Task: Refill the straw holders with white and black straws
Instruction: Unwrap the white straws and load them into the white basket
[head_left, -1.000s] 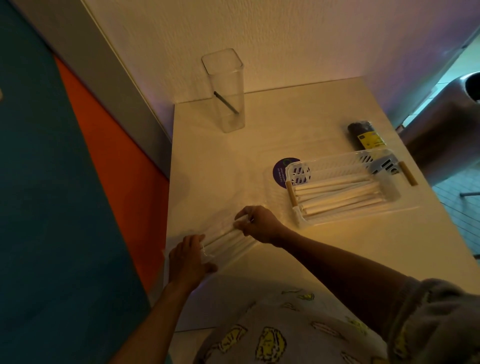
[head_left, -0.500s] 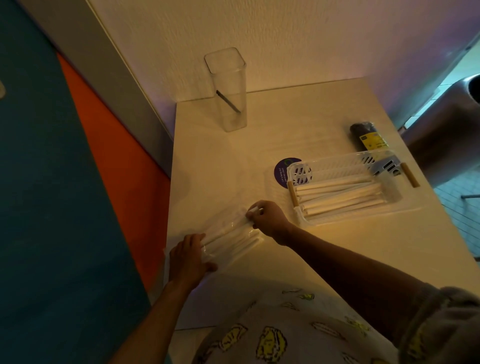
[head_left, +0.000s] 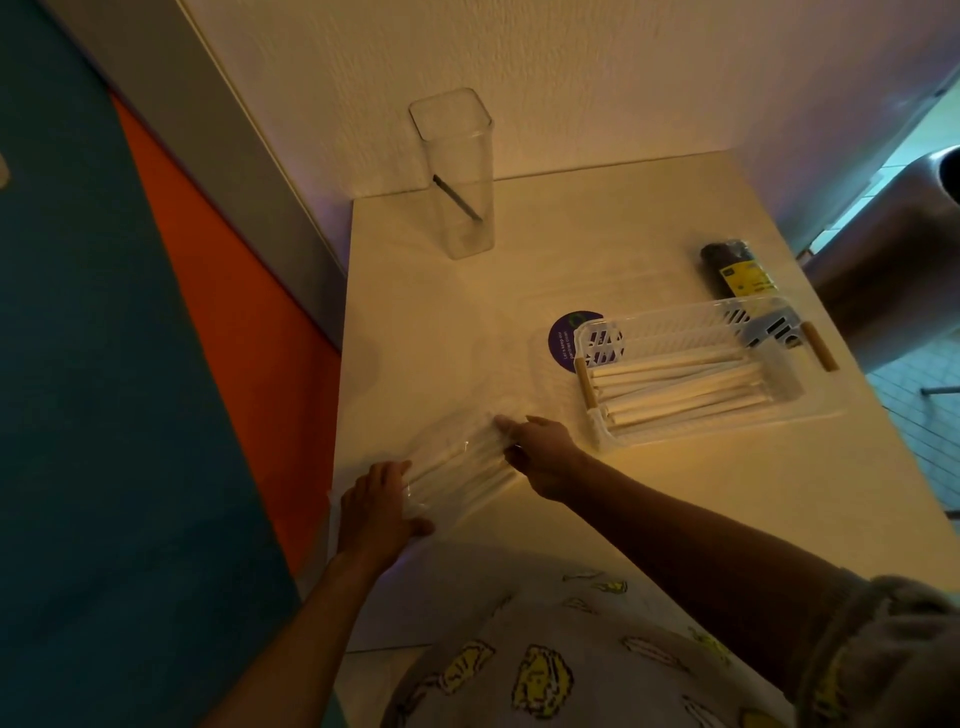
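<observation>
1. Left hand lies on the near end of the clear bag of white straws, fingers curled over it, pinning it to the table. Right hand is at the bag's far, open end, fingertips pinching there; whether on film or on a straw end cannot be told, since that part is blurred.
2. Bag lies diagonally near the table's left front edge, well apart from the white basket, which holds a layer of white straws.
3. Tall clear holder stands at the back by the wall, with one black straw leaning inside. Dark pack with yellow label lies behind the basket; probably the black straws.
4. Handling, judged: straws are light and fairly stiff but crush if squeezed; film is slick and limp. Best to hold the bag's closed end down and draw straws out by their ends, several together, with loose grip.
5. Risk: loose straws roll; carry them level to the basket.
</observation>
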